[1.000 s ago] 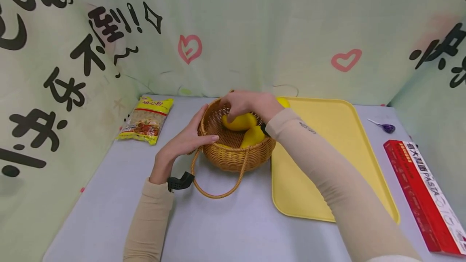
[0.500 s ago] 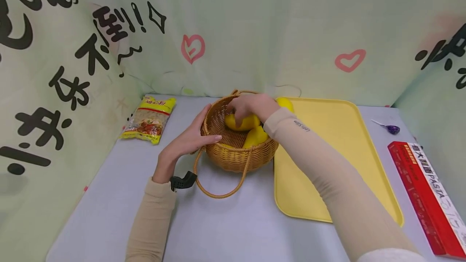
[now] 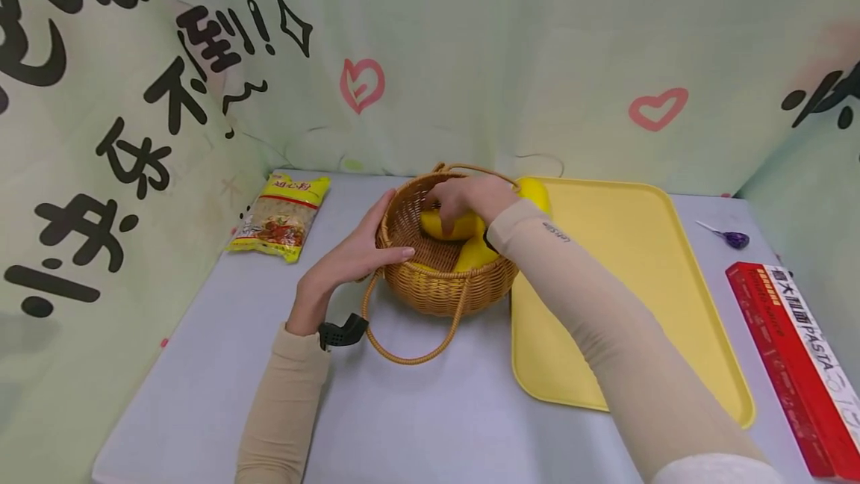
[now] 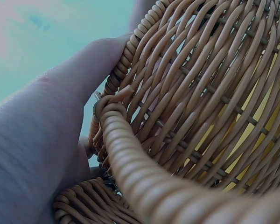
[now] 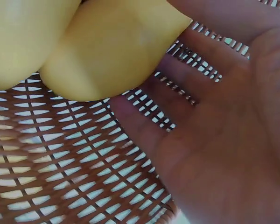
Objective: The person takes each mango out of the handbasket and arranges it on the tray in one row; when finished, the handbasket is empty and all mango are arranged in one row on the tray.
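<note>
A round wicker basket (image 3: 440, 297) stands mid-table with several yellow fruits inside, their exact kind unclear. My left hand (image 3: 359, 249) grips its left rim, thumb inside and fingers along the outside. In the left wrist view, that hand lies against the coiled rim beside a wrapped handle (image 4: 130, 163). Reaching in from the right, my right hand (image 3: 473, 199) has its fingers around a yellow fruit (image 3: 433, 224) at the back. The right wrist view shows fingers along the side of this smooth fruit (image 5: 107, 51). Another fruit (image 3: 475, 255) lies nearer the front.
A yellow tray (image 3: 605, 245) lies right of the basket, with a yellow fruit (image 3: 535, 191) by its far left corner. A yellow food packet (image 3: 282, 215) is at back left. On the right are a purple lollipop (image 3: 735, 239) and a red pasta box (image 3: 786, 364).
The scene has shifted slightly rightward in the head view. My right hand has sunk a little lower over the fruit, revealing the basket's far handle. My left hand keeps its grip.
</note>
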`<state>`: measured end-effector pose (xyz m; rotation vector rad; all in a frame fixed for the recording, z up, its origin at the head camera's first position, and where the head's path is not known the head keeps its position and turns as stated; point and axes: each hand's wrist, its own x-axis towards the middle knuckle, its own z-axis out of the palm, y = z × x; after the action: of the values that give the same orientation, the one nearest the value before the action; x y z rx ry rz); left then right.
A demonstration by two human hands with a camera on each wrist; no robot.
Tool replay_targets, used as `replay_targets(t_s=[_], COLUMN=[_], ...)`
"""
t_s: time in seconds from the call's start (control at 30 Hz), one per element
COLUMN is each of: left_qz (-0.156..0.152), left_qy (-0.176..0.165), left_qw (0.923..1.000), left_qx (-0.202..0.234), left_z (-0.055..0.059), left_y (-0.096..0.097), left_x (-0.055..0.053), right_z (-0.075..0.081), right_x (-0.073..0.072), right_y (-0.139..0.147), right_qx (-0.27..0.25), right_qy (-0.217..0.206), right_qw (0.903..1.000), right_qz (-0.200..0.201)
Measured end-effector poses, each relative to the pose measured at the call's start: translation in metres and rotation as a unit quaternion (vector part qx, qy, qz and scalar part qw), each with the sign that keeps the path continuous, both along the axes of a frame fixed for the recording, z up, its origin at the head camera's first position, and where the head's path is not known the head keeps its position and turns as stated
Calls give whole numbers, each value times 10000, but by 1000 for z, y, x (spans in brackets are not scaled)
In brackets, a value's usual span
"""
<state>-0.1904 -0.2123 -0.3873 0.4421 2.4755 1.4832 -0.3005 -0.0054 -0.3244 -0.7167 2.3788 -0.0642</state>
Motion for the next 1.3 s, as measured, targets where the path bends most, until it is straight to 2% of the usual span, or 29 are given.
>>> replay_targets(t_s=[0.23,0.37,0.47,0.6,0.7,0.87,0.97,1.3], left_qz=[19,61,69,26,18,23,24,1], left_qy=[-50,-81,-83,-53,-48,-54,-30,-16], left_qw=[10000,9999,9999,10000,10000,10000,10000,10000], left_qx=[71,51,56,71,73,70,57,19], left_z=[-1,-1,0,0,0,0,1,-2], left_y=[0,0,0,-1,-1,-1,-1,0], left_x=[-1,-2,-1,0,0,-1,0,-2], right_z=[-4,-4,-5,-8,-9,-3,5,22], right_x=[6,6,5,2,-2,-6,-6,1], right_y=[4,3,2,2,2,3,4,6], right_qx=[594,646,635,457,87,-417,-467,-607], right_qy=[-61,-143,-127,-145,-207,-144,-36,217], right_qw=[9982,9978,9979,9988,9995,9988,9988,9968], right_qz=[11,-81,15,116,232,189,146,477])
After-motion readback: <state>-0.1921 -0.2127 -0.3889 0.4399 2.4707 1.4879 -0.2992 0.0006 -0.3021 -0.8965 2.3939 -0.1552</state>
